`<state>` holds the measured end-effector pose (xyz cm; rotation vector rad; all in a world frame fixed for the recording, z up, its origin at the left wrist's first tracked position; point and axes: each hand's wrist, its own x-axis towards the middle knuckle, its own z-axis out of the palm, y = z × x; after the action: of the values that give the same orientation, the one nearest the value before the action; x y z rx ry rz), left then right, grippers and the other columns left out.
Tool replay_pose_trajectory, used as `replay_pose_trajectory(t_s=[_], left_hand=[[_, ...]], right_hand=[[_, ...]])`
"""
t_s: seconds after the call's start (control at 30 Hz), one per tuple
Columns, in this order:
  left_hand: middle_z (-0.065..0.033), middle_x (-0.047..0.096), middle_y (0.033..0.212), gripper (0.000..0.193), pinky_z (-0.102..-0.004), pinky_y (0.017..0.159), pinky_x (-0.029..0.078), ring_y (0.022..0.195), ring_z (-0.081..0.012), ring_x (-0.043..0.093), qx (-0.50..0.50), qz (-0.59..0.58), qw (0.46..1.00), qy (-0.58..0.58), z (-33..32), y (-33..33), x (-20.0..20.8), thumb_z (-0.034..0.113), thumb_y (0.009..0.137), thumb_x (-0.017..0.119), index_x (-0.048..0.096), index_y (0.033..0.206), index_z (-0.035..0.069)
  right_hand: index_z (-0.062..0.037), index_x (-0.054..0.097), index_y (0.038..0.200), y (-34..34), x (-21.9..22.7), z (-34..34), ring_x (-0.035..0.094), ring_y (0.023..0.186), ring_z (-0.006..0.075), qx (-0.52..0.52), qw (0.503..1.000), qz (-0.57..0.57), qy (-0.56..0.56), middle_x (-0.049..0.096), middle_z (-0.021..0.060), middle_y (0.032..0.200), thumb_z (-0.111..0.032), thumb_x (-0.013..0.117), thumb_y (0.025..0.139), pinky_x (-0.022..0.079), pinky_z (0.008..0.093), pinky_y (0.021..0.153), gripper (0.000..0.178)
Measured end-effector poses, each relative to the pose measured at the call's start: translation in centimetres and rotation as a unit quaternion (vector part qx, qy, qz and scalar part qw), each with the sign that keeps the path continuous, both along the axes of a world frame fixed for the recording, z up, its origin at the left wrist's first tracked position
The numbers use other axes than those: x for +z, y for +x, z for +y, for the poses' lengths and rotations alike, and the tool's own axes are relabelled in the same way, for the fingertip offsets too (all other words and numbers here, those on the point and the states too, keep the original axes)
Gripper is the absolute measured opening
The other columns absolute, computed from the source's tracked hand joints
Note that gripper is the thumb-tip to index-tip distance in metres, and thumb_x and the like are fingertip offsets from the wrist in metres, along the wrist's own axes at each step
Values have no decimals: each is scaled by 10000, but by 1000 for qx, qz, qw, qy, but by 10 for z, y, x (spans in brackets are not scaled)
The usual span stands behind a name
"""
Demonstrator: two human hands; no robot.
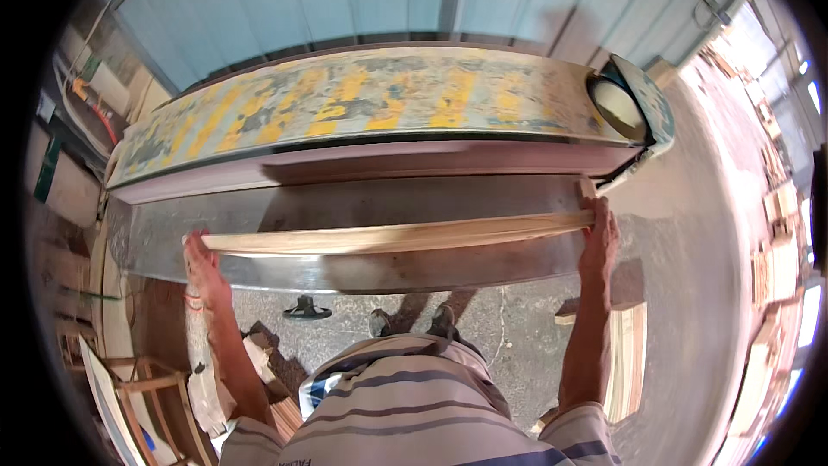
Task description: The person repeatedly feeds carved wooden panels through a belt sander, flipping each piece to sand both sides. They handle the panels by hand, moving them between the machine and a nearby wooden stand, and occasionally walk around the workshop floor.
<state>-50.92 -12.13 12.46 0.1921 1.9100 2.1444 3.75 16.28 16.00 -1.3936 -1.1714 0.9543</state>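
A long, pale wooden board (401, 236) spans the space between my two hands, its narrow side facing up. My left hand (203, 263) is closed around the left end. At the right end, my right hand (600, 229) grips the board, with its fingers partly hidden. Beneath lies a grey metal table (345, 276); I cannot tell whether the board touches it. Beyond the board runs the upright pinkish belt (354, 166) of what looks like an edge sander, and a visible gap separates the two.
A worn yellow-striped cover (371, 95) tops the machine, with a round drum (619, 110) at its right end. Below the table's front edge sits a black handwheel (307, 309). Wood pieces (628, 362) are stacked at lower right, and a wooden frame (151, 384) stands at lower left.
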Motion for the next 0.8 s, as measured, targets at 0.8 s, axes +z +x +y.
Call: replay_pose_trajectory(t_s=[0.8], left_hand=[[-142,502,1149,476,-410,883,456,1045,-270,520,10,-226,974,14,-87,52,-103,400,863,502,445,1178,47]], right_hand=[[12,424,1271,50,-111,-102,493,1021,146,-57,982,139,-118,516,74,1143,-273,530,897,400,268,876,482]])
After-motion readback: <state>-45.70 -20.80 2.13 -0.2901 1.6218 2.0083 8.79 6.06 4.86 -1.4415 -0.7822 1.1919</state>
